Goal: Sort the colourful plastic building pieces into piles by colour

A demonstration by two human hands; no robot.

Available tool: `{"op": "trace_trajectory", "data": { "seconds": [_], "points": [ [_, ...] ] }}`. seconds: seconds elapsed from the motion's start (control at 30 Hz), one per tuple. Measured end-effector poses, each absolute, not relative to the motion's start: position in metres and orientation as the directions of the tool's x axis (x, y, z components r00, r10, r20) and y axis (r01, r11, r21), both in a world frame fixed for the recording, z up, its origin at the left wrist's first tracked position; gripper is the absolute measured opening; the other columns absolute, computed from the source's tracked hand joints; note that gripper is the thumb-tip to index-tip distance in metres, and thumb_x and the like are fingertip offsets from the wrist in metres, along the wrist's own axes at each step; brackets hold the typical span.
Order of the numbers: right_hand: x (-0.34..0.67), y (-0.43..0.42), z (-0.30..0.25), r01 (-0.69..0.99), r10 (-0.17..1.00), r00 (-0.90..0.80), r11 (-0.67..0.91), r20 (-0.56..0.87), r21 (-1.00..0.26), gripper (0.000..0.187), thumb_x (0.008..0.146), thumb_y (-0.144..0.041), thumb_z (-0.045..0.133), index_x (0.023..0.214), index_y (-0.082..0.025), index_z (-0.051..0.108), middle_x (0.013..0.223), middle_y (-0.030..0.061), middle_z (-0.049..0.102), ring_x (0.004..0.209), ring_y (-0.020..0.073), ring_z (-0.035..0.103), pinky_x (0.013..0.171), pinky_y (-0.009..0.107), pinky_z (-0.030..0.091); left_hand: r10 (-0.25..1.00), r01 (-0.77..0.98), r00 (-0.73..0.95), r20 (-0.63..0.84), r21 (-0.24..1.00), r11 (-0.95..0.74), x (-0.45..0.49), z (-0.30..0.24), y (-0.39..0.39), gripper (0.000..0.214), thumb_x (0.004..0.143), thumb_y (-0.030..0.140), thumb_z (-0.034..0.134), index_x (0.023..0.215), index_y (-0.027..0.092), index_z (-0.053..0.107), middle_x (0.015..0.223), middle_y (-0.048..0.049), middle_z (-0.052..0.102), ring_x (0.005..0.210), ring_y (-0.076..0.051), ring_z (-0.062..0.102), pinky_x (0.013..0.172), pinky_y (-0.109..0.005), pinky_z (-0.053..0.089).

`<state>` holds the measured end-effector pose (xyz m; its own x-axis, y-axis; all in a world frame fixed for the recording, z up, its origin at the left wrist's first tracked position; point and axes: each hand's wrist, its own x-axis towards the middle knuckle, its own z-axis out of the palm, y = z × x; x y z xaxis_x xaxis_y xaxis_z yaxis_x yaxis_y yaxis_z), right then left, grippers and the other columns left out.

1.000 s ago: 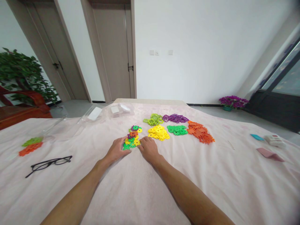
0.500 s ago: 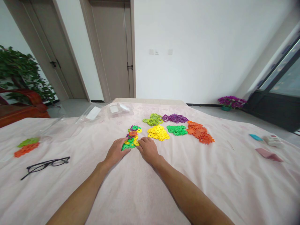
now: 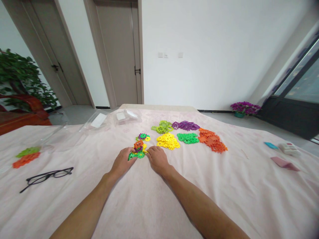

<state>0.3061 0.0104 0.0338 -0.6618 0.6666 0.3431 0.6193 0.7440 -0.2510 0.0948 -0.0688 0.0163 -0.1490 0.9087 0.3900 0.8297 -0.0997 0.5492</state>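
Between my hands stands a small build of linked snowflake discs (image 3: 138, 148), with green and yellow pieces low down and an orange one on top of a purple one. My left hand (image 3: 124, 159) grips its green left side, thumb and fingers closed round the edge. At the right side, my right hand (image 3: 157, 157) pinches a yellow disc of the build; its fingertips are partly hidden. Just behind lie a few more discs (image 3: 143, 136) in purple, green and yellow; whether they join the build I cannot tell.
Sorted disc piles lie beyond my right hand: yellow (image 3: 168, 141), lime (image 3: 163, 126), purple (image 3: 188, 125), green (image 3: 188, 138) and orange (image 3: 212, 140). Black glasses (image 3: 47, 176), a lime-and-orange disc group (image 3: 27, 157) and clear plastic packaging (image 3: 97, 120) are on the left. A pink cloth (image 3: 284, 163) lies right.
The orange disc on the build has tilted upright and shifted slightly left and toward me. The yellow pieces by my right fingers have turned. Both hands stay almost in place.
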Motion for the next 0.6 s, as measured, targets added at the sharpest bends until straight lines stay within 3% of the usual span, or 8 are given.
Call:
{"op": "trace_trajectory", "data": {
  "seconds": [0.37, 0.6],
  "points": [
    [0.307, 0.0081, 0.0421, 0.694, 0.731, -0.621, 0.681, 0.284, -0.236, 0.033, 0.106, -0.031, 0.04, 0.096, -0.02, 0.069, 0.104, 0.0075, 0.069, 0.097, 0.0198, 0.058, 0.084, 0.03, 0.038, 0.896, 0.846, -0.15, 0.417, 0.524, -0.102, 0.0945, 0.0143, -0.0687, 0.012, 0.087, 0.027, 0.06, 0.097, 0.02, 0.058, 0.103, -0.0067, 0.065, 0.101, -0.022, 0.06, 0.091, -0.035, 0.046],
    [0.3088, 0.0098, 0.0429, 0.718, 0.781, -0.552, 0.624, 0.293, -0.309, 0.032, 0.104, -0.03, 0.043, 0.09, -0.021, 0.07, 0.096, 0.0068, 0.07, 0.094, 0.0188, 0.06, 0.085, 0.029, 0.039, 0.888, 0.845, -0.16, 0.43, 0.524, -0.101, 0.0973, 0.0193, -0.0711, 0.008, 0.086, 0.027, 0.06, 0.09, 0.021, 0.058, 0.098, -0.0055, 0.064, 0.096, -0.021, 0.061, 0.087, -0.034, 0.047]
  ]
}}
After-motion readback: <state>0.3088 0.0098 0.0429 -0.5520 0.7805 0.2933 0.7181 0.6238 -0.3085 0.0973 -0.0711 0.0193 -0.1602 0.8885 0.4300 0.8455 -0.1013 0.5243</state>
